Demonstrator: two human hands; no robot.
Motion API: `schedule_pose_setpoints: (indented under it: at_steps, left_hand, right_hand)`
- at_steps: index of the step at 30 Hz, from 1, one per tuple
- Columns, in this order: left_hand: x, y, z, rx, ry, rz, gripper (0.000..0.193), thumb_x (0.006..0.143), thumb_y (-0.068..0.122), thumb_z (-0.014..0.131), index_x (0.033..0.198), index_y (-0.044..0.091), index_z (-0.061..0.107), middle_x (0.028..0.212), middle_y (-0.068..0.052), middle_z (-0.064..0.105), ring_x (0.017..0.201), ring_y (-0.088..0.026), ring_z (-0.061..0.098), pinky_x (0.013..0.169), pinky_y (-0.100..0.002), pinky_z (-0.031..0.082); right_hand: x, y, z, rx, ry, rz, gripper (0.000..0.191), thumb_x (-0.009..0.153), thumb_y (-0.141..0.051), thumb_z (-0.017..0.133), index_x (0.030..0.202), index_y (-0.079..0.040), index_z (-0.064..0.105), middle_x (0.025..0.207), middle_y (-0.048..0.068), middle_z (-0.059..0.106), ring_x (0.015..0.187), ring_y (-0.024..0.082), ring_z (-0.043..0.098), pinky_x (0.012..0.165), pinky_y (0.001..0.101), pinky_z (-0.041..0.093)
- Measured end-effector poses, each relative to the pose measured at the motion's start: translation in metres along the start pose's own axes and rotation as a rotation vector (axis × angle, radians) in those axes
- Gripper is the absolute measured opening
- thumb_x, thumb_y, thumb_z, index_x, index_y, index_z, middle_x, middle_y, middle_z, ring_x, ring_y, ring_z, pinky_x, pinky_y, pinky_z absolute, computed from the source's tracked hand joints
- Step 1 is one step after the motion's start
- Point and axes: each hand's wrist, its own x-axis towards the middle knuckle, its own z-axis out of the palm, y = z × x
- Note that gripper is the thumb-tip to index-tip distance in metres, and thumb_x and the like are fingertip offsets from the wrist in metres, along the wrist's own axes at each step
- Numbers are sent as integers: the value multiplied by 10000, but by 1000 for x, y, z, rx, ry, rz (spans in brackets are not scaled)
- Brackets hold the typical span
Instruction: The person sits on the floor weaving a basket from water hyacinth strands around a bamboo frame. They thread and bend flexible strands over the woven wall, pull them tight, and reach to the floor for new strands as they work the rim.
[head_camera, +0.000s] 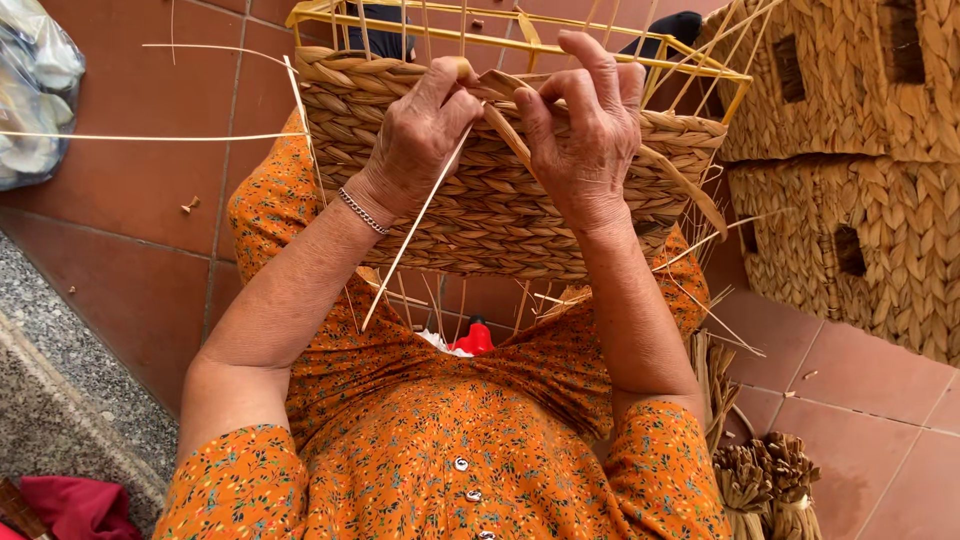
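Resting on the lap of a person in an orange flowered dress (430, 450), a half-woven basket (490, 200) stood tilted against the knees, its upper edge cut off by the top of the picture. A yellow metal frame (480, 35) ran around its open top, and thin upright stakes rose past it out of view. The left hand (420, 135), with a thin chain bracelet (362, 212) at the wrist, was curled tight at the basket's rim, thumb and fingers pinched on a flat straw strand (505, 125); how much of the strand lay inside the fist could not be made out. The right hand (585, 130) was bent close beside it, fingers hooked over the rim and pressing the same strand, the fingertips partly hidden behind the weave. A long thin reed (410, 245) slanted down from between the hands across the basket's front. Below the basket something red and white (470, 340) showed only in part. At the upper left a clear plastic bag (35, 90) was cut off by the edge, its contents unclear. Finished woven baskets (860, 180) were stacked at the right on the red tiled floor (130, 230), and bundles of dried straw (765, 480) lay at the lower right.
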Motion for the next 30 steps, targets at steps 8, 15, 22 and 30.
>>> schedule_pose_setpoints:
  at_steps: [8,15,22,30]
  left_hand:
    - [7,9,-11,-68,-4,72,186,942,-69,727,954,-7,552,1341,-210,605,1010,-222,696,859,-313,647]
    - [11,-2,-4,-41,-51,132,175,946,-59,694,1001,30,554,975,-103,659,915,-273,664,802,-385,620]
    - [27,-10,28,-90,-64,-223,299,960,-16,732,1159,48,519,847,-57,636,797,-237,709,695,-366,594]
    - [27,-9,24,218,-59,157,296,964,40,783,1193,57,595,1086,-108,679,993,-215,657,788,-329,594]
  right_hand:
    - [9,9,6,-1,-137,20,315,906,-258,897,857,-103,627,860,23,632,870,244,561,758,393,482]
    - [7,10,7,-77,-166,-116,313,902,-290,895,845,-114,642,884,27,591,914,268,547,785,435,434]
    - [3,3,0,-87,-192,-3,198,936,-230,837,932,-122,671,1066,45,578,1055,274,540,917,440,448]
    - [-33,2,-29,-244,-313,-96,378,821,-379,901,1010,-124,696,1147,79,545,1117,293,480,937,473,383]
